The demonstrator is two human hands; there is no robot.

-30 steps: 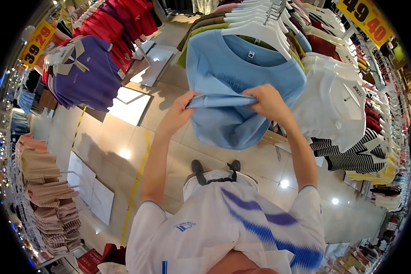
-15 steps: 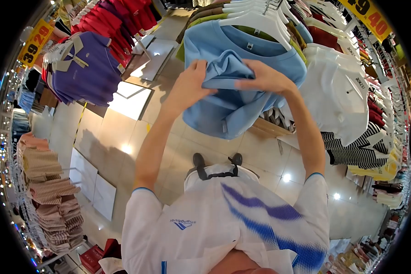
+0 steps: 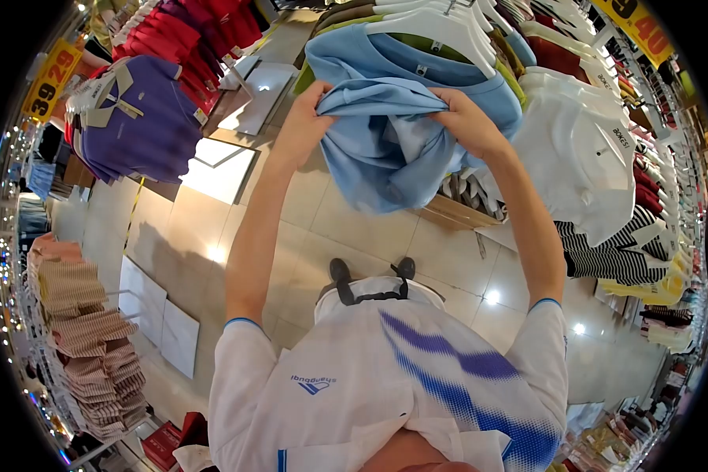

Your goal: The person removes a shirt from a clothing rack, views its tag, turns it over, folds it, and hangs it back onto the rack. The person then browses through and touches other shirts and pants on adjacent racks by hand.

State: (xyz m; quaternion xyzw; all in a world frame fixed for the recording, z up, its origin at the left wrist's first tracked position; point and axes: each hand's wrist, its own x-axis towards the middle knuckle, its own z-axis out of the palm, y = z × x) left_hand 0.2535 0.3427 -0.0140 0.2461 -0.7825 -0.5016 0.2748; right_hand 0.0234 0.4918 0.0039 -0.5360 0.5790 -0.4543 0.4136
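A light blue shirt point(image 3: 385, 169) hangs on a white hanger point(image 3: 440, 33) at the front of a rack. Its fabric is bunched and lifted across the middle in a wide fold. My left hand point(image 3: 304, 122) pinches the left end of that fold between thumb and fingers. At the right end, my right hand point(image 3: 468, 124) grips the cloth the same way. Between the two hands the fold is stretched sideways, and the lower part of the shirt droops below it. The neckline with its small label stays up on the hanger.
White shirts point(image 3: 578, 149) hang close on the right, beside striped ones point(image 3: 617, 252). A purple polo shirt point(image 3: 138, 118) and red shirts point(image 3: 161, 47) hang at the left. Low white platforms point(image 3: 220, 171) stand on the tiled floor point(image 3: 307, 228). Folded striped garments point(image 3: 94, 338) are at lower left.
My hands have moved apart, the left one up and left, the right one slightly right. The blue fold between them is now spread wider, and the shirt's lower edge is raised.
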